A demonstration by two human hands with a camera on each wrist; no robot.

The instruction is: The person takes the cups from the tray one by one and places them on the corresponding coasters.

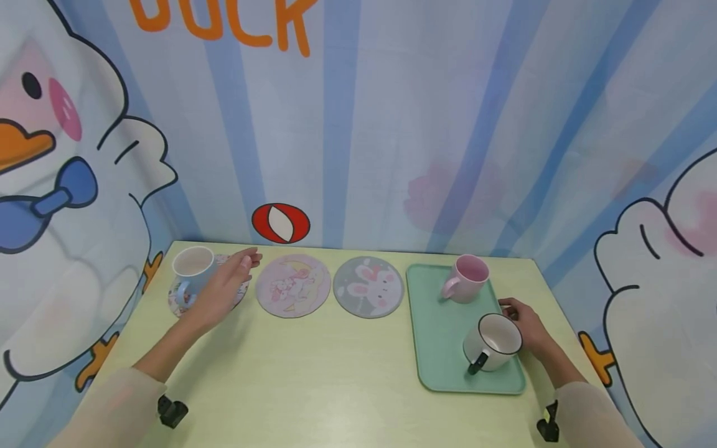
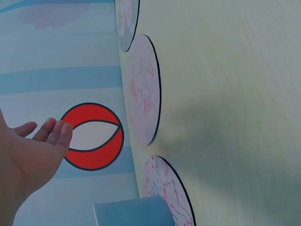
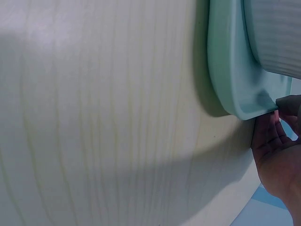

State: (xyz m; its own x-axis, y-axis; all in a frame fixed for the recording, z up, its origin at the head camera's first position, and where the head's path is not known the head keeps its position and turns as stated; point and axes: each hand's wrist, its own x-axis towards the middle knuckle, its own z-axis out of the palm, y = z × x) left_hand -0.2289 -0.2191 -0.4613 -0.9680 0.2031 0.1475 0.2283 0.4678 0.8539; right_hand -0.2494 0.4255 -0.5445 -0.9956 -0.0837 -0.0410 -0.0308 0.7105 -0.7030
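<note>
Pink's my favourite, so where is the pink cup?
In the head view, right of centre, the pink cup stands far back on the green tray, beyond the white mug.

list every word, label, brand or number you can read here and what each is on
"DUCK": orange letters on the striped backdrop, tops cut off, first letter uncertain
Blue mug, pink mug, white mug, tray: no text visible
Leftmost coaster, pink coaster, gray coaster: any lettering too small or blurred to read
</note>
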